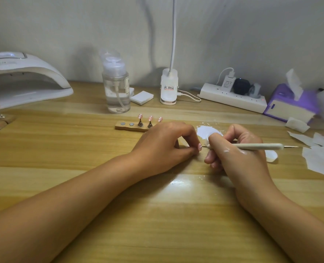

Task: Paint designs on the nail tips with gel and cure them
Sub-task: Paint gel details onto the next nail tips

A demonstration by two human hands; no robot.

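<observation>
At frame centre, a pink nail tip (199, 147) is pinched in the curled left hand (165, 147). A dotting pen (256, 146) is gripped by the right hand (239, 154), its point touching the tip.

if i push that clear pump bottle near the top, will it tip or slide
Probably tips rather than slides: the pump bottle is tall on a narrow base. The clear liquid fills most of it, so it likely feels heavy for its size and resists a light nudge. Its smooth wall may be slippery.
</observation>
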